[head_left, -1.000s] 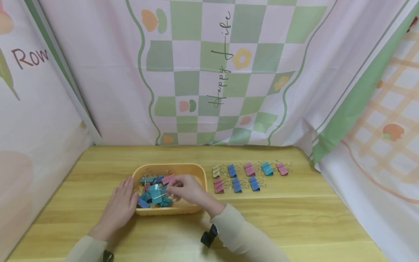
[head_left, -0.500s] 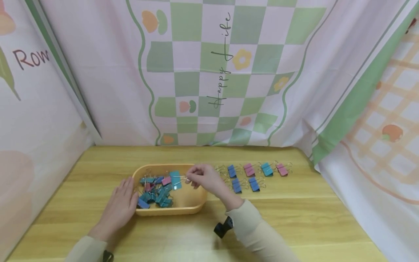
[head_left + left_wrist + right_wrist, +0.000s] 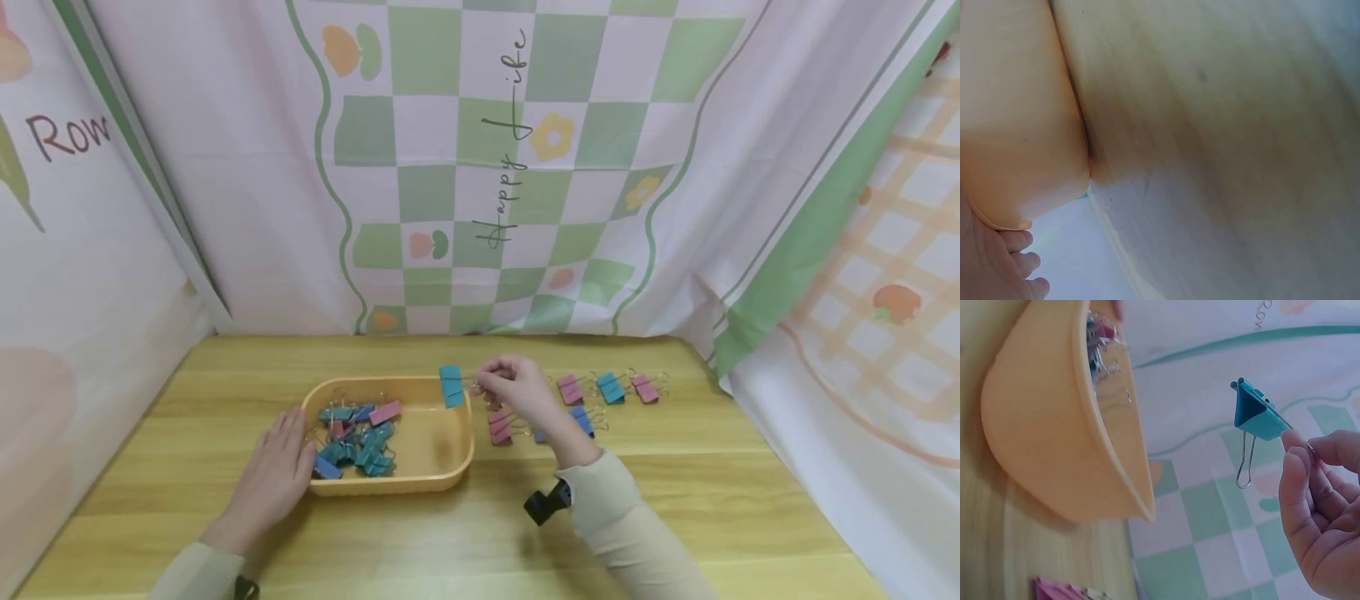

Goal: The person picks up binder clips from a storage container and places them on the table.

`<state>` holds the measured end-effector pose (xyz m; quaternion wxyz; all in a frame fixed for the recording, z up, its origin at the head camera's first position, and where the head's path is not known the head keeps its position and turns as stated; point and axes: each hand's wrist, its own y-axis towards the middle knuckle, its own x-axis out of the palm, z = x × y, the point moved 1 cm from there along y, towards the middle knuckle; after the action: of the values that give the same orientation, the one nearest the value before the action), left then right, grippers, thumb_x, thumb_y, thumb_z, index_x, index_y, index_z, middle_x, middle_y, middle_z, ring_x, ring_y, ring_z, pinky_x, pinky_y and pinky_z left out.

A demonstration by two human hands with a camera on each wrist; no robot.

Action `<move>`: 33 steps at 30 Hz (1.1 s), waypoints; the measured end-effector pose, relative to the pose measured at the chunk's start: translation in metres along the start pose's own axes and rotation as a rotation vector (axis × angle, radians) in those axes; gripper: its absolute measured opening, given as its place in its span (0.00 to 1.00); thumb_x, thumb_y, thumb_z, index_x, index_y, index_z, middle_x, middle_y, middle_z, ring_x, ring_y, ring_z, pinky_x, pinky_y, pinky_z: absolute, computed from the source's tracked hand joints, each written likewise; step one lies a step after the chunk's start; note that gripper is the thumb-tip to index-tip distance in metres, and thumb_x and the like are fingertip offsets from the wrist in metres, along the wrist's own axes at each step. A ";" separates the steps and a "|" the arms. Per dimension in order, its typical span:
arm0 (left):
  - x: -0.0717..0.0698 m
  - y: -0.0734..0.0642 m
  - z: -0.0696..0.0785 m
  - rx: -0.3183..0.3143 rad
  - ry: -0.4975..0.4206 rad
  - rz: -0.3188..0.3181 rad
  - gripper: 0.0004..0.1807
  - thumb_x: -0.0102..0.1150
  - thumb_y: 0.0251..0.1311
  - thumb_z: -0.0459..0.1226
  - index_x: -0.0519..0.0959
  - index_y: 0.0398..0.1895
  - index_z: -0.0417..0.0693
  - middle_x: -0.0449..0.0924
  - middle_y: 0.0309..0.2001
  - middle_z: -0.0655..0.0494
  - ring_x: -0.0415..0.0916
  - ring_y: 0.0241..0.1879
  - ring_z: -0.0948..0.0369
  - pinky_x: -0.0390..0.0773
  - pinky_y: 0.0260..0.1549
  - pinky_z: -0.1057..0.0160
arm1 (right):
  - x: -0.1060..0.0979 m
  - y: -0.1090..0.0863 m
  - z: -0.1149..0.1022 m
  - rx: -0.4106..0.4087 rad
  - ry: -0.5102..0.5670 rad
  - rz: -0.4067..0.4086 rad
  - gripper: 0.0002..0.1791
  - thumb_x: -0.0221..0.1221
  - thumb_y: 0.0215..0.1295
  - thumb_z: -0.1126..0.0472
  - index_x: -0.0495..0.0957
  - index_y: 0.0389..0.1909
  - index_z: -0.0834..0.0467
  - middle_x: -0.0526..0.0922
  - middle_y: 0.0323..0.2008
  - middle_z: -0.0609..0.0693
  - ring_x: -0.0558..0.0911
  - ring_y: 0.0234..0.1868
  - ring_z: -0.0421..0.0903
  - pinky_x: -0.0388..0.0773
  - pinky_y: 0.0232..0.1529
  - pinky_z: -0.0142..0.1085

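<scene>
In the head view my right hand [image 3: 525, 392] pinches a teal binder clip [image 3: 451, 386] by one wire handle, above the right rim of the yellow basket [image 3: 442, 482]. The right wrist view shows that binder clip [image 3: 1257, 412] held in the air by thumb and fingertips [image 3: 1297, 465], its other handle hanging down. My left hand [image 3: 276, 458] rests with straight fingers against the basket's left wall; its fingers also curve over the rim in the left wrist view. Several teal, blue and pink binder clips [image 3: 375, 450] lie heaped in the basket's left half.
On the wooden table [image 3: 675, 500], right of the basket, binder clips lie in two rows, including a pink clip [image 3: 570, 389] and a teal clip [image 3: 611, 387]. My right hand and forearm cover some. A patterned curtain [image 3: 487, 183] hangs behind the table.
My right hand has lifted the teal binder clip out of the heap and carried it rightward to the basket's right rim. The left hand has stayed in place.
</scene>
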<state>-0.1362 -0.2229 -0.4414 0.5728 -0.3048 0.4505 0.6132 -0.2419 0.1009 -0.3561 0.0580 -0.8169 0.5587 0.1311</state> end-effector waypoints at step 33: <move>0.000 0.001 0.001 -0.001 0.012 -0.009 0.32 0.32 0.71 0.43 0.47 0.67 0.26 0.44 0.68 0.31 0.41 0.66 0.38 0.43 0.62 0.41 | -0.117 -0.027 0.034 0.045 -0.072 0.269 0.20 0.55 0.66 0.59 0.71 0.46 0.74 0.82 0.33 0.59 0.81 0.30 0.43 0.80 0.35 0.37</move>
<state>-0.1367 -0.2222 -0.4413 0.5727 -0.3107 0.4522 0.6091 -0.2622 0.2245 -0.3573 0.0781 -0.7280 0.6634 0.1545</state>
